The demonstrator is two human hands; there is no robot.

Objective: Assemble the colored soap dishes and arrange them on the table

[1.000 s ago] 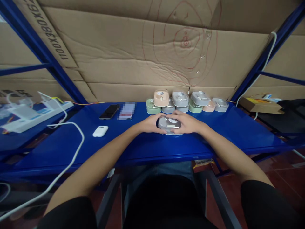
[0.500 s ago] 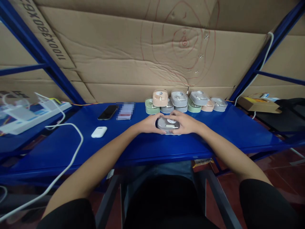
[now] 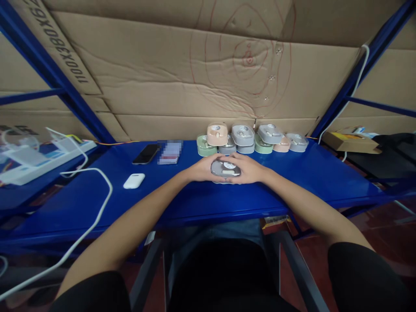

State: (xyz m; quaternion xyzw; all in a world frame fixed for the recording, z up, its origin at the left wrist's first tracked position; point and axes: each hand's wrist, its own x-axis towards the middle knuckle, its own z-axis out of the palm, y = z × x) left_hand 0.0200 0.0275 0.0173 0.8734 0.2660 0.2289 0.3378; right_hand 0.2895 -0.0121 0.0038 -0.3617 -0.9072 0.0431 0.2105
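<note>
Between my hands, on the blue table, is a small grey lidded box [image 3: 225, 170] with a shiny see-through lid, a round white sticker and a pale clasp at its front. My left hand [image 3: 204, 169] wraps round its left end, while my right hand [image 3: 249, 168] grips the right end, fingers reaching over the far edge. Both hands hide the box's ends. Just behind stand similar lidded boxes in two layers: a peach one [image 3: 217, 134] on top at the left, a grey one [image 3: 243, 135] beside it, and a green one [image 3: 207, 146] below.
A white earbud case [image 3: 134, 181] lies left on the blue table [image 3: 208, 201], with a dark phone [image 3: 146, 154] and a blurred-out flat item [image 3: 170, 152] behind it. A white cable [image 3: 105, 195] crosses the left side. Cardboard [image 3: 156, 65] walls the back; blue posts stand at both sides.
My left hand has closed in on the box's left end, where a dark gap showed before. The view has shifted slightly; the other boxes look unchanged.
</note>
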